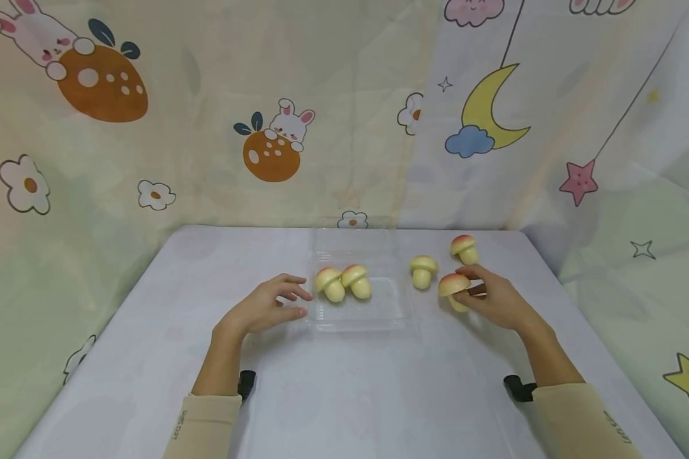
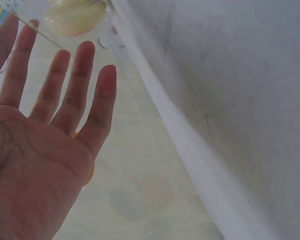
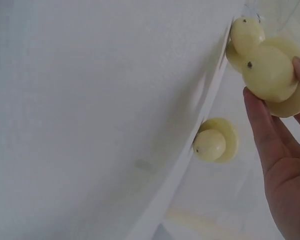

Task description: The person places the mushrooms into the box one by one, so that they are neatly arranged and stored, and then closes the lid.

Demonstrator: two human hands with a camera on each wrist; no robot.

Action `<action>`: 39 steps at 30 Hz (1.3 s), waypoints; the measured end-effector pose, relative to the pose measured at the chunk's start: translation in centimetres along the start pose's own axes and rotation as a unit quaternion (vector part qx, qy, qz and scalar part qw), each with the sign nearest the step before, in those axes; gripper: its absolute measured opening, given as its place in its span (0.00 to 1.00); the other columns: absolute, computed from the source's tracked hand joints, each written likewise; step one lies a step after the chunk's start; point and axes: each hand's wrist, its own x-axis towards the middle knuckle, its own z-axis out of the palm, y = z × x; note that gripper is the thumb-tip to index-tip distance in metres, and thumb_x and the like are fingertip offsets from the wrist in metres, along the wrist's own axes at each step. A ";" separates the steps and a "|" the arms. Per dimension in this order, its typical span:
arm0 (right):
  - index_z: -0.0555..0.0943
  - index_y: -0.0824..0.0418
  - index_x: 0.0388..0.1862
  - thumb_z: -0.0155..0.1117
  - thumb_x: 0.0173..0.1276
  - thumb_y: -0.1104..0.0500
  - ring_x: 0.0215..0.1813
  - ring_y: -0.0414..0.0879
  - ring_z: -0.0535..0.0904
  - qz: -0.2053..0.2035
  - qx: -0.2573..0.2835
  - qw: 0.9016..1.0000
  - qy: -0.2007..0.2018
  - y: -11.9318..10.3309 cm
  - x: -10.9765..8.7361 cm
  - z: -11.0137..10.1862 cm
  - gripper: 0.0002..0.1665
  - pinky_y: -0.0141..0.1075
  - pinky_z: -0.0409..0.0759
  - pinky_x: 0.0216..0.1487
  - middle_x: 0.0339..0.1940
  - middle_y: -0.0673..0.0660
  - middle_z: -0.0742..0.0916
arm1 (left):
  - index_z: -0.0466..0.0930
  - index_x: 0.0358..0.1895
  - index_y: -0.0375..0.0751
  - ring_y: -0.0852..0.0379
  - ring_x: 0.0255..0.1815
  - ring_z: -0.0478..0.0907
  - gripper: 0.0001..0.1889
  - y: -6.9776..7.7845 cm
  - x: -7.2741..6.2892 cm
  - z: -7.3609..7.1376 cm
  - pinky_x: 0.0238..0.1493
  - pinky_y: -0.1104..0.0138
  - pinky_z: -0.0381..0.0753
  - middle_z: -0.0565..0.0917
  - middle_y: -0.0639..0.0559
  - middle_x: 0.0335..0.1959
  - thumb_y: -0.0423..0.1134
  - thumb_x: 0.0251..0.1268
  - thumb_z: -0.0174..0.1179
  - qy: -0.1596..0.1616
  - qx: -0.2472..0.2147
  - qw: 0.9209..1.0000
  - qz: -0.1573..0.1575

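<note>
My right hand (image 1: 498,305) pinches a toy mushroom (image 1: 452,285) with a reddish-yellow cap and pale stem, at the right of the table. In the right wrist view, thumb and fingers hold this mushroom (image 3: 270,75) at its side. My left hand (image 1: 266,306) is beside the left edge of a clear plastic box (image 1: 387,312), fingers spread and holding nothing; whether it touches the box I cannot tell. Two mushrooms lean together inside the box, the left one (image 1: 330,287) against the right one (image 1: 358,282). The left wrist view shows the palm (image 2: 35,150) facing the camera.
Two more mushrooms stand right of the box: one near it (image 1: 423,271), another farther back (image 1: 465,249). The box's clear lid (image 1: 353,241) is raised at the back. A white cloth covers the table (image 1: 344,395); a printed curtain (image 1: 201,95) hangs behind.
</note>
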 end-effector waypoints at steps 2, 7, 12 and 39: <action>0.73 0.61 0.69 0.70 0.72 0.52 0.53 0.60 0.87 -0.003 0.008 1.000 0.007 0.0 0.1 0.0 0.32 0.39 0.87 0.50 0.65 0.63 0.82 | 0.88 0.56 0.47 0.43 0.64 0.78 0.17 0.0 0.0 0.0 0.65 0.43 0.76 0.71 0.47 0.74 0.46 0.67 0.70 0.000 -0.002 1.000 0.001; 0.73 0.61 0.69 0.71 0.72 0.52 0.53 0.60 0.87 -0.007 0.023 1.000 0.019 -0.2 0.1 0.0 0.32 0.32 0.86 0.48 0.64 0.63 0.82 | 0.88 0.56 0.47 0.42 0.64 0.78 0.17 -0.1 0.0 0.0 0.65 0.43 0.76 0.71 0.47 0.74 0.47 0.67 0.70 -0.001 -0.005 1.000 0.002; 0.73 0.59 0.71 0.71 0.72 0.50 0.54 0.58 0.87 -0.007 0.038 0.999 0.023 -1.0 0.1 0.0 0.33 0.29 0.84 0.49 0.65 0.61 0.82 | 0.88 0.56 0.48 0.44 0.63 0.79 0.16 -0.2 0.0 -0.1 0.64 0.43 0.77 0.71 0.46 0.74 0.47 0.68 0.69 0.000 0.004 1.000 0.004; 0.76 0.62 0.66 0.73 0.70 0.54 0.48 0.51 0.88 -0.030 0.078 0.993 0.079 -2.8 1.5 1.2 0.30 0.27 0.84 0.44 0.62 0.62 0.84 | 0.88 0.56 0.47 0.46 0.62 0.79 0.16 0.1 0.0 -0.1 0.64 0.45 0.77 0.72 0.47 0.74 0.45 0.68 0.69 0.001 -0.001 1.000 0.003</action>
